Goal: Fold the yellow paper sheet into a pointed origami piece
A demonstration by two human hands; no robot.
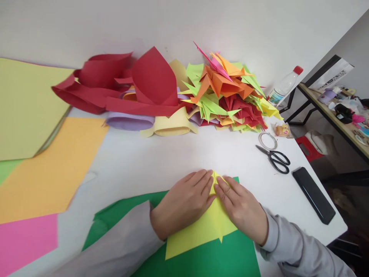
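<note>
A sheet of yellow paper point(190, 238), partly folded with its narrow tip pointing away from me, lies on a larger green sheet point(230, 256). My left hand point(186, 204) rests across its left side near the tip, fingers stretched out flat and the thumb lower on the paper. From the other side, my right hand point(240, 206) presses its extended fingers onto the right edge of the tip. Creases show at the tip between the two hands. Both hands hide parts of the folded edges.
Scissors point(276, 158), a tape roll point(268, 141) and a black case point(313, 195) lie at right. Folded paper shapes point(221, 96) are heaped behind, beside red paper point(154, 80) and a bottle point(284, 86). Orange sheets point(54, 165) and pink paper point(27, 244) lie left.
</note>
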